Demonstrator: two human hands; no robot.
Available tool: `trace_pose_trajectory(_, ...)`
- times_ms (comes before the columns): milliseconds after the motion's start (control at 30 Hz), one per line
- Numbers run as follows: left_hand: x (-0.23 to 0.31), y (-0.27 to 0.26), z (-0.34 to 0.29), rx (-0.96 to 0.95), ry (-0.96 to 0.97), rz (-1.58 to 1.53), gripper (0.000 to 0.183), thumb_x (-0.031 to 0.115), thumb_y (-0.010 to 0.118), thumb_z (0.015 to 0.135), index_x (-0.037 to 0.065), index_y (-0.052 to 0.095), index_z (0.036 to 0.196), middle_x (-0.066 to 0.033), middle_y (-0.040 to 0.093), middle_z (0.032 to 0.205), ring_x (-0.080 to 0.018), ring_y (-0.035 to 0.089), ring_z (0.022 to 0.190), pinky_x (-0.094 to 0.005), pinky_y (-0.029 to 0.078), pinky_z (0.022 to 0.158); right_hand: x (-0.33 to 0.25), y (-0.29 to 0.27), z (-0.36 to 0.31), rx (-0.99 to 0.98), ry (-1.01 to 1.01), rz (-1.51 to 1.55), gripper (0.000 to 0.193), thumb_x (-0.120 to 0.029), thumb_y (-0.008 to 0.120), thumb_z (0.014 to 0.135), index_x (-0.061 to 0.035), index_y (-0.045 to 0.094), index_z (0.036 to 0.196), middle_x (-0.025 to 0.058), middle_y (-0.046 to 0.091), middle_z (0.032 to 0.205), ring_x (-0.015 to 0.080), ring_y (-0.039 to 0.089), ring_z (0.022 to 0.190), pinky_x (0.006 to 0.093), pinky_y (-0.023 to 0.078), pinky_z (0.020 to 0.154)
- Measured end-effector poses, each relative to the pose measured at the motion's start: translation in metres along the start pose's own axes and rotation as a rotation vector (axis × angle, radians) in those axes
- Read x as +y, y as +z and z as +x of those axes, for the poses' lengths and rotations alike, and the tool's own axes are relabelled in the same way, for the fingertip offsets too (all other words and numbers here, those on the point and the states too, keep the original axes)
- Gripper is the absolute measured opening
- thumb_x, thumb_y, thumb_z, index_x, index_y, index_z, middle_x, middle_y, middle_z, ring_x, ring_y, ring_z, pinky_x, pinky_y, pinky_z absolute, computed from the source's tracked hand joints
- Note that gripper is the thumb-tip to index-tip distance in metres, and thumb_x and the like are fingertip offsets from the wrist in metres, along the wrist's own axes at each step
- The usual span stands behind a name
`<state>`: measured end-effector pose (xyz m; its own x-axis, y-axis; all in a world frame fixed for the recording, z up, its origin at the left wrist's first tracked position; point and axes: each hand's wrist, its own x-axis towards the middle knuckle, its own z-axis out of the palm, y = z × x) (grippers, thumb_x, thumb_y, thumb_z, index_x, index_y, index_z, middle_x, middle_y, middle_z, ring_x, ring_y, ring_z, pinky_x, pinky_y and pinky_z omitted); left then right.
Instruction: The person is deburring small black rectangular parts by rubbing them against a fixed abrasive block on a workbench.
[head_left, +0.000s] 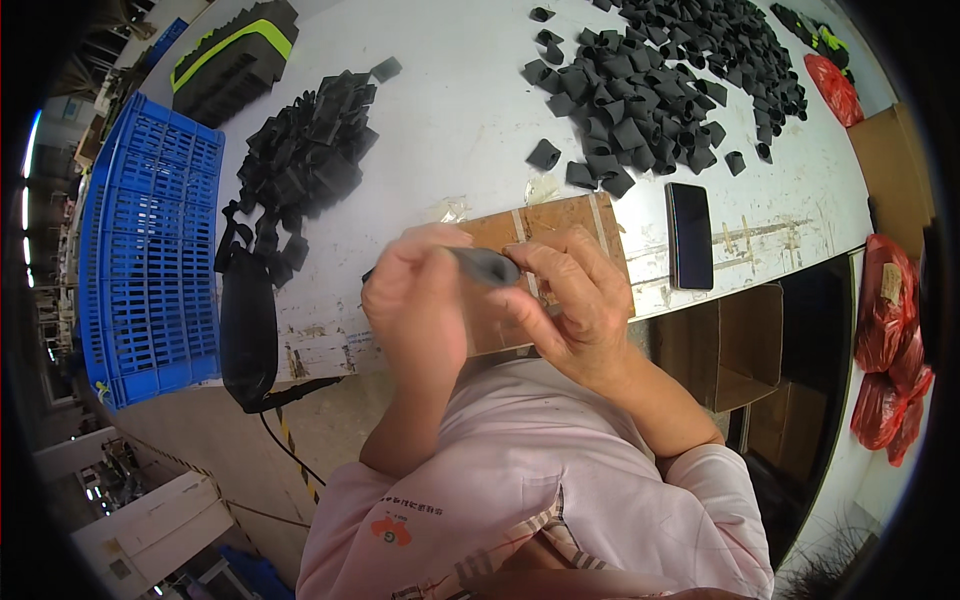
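Note:
Between my two hands, above a brown cardboard sheet, is a short dark grey tube-shaped piece, its round opening turned toward my right hand. My left hand, smeared by motion, is closed round the far end of the piece. With thumb and fingers pinched at the rim of the opening, my right hand grips the other end. Beyond my hands, on the right, lies a big heap of similar dark tube pieces. Flatter dark pieces are piled on the left.
A blue plastic crate stands at the left, beside a long black bag. A phone lies right of the cardboard on the white table. Dark bundles with a yellow-green band sit far left. Red plastic bags hang at right.

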<state>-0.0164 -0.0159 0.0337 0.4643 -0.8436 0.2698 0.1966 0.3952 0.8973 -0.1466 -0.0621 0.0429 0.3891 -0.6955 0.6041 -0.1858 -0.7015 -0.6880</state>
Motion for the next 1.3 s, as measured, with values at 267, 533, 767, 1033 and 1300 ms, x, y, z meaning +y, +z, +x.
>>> trace_pose_trajectory(267, 0.003, 0.001, -0.009, 0.116, -0.104, -0.159, 0.01, 0.008, 0.05, 0.085, -0.002, 0.052, 0.088, -0.0131, 0.054, 0.087, -0.0189, 0.049, 0.083, -0.0319, 0.039, 0.078, -0.001, -0.004, 0.008, 0.016, -0.143, -0.134, 0.023, 0.002, 0.066, 0.064, 0.0028, 0.06, 0.087, 0.0113, 0.056, 0.073, 0.021, 0.051, 0.059, 0.0279, 0.041, 0.049)
trace_pose_trajectory(533, -0.001, -0.003, -0.016, 0.12, -0.049, -0.009, 0.008, 0.004, 0.052, 0.081, -0.003, 0.053, 0.083, -0.0141, 0.055, 0.085, -0.0188, 0.048, 0.08, -0.0302, 0.037, 0.079, 0.008, -0.006, 0.012, -0.111, -0.096, -0.074, 0.02, 0.003, 0.064, 0.064, 0.0027, 0.062, 0.084, 0.0109, 0.057, 0.073, 0.0198, 0.051, 0.059, 0.0273, 0.042, 0.051)
trace_pose_trajectory(767, 0.0, -0.002, -0.014, 0.189, -0.124, -0.135, 0.009, 0.005, 0.049, 0.081, -0.003, 0.053, 0.081, -0.0136, 0.054, 0.084, -0.0182, 0.047, 0.08, -0.031, 0.036, 0.079, 0.011, -0.015, 0.026, -0.224, -0.036, 0.115, 0.015, 0.001, 0.065, 0.066, 0.0008, 0.062, 0.08, 0.0083, 0.057, 0.071, 0.0188, 0.05, 0.06, 0.0277, 0.04, 0.051)
trace_pose_trajectory(1033, -0.002, -0.003, -0.02, -0.041, 0.025, 0.103, 0.011, 0.0, 0.049, 0.077, -0.004, 0.052, 0.087, -0.0149, 0.054, 0.089, -0.017, 0.047, 0.081, -0.0297, 0.037, 0.079, 0.023, -0.004, 0.007, -0.138, -0.096, 0.037, 0.01, -0.006, 0.065, 0.069, 0.0009, 0.059, 0.076, 0.0092, 0.053, 0.068, 0.0217, 0.046, 0.058, 0.029, 0.037, 0.051)
trace_pose_trajectory(1300, -0.005, -0.032, -0.001, 0.161, 0.093, 0.3, 0.019, 0.001, 0.055, 0.077, -0.002, 0.057, 0.096, -0.0076, 0.06, 0.088, -0.0114, 0.056, 0.08, -0.0226, 0.044, 0.071, 0.024, -0.039, 0.041, 0.043, 0.476, 0.728, 0.029, -0.024, 0.054, 0.085, 0.003, 0.059, 0.078, 0.0036, 0.052, 0.059, 0.0108, 0.042, 0.052, 0.0256, 0.034, 0.047)
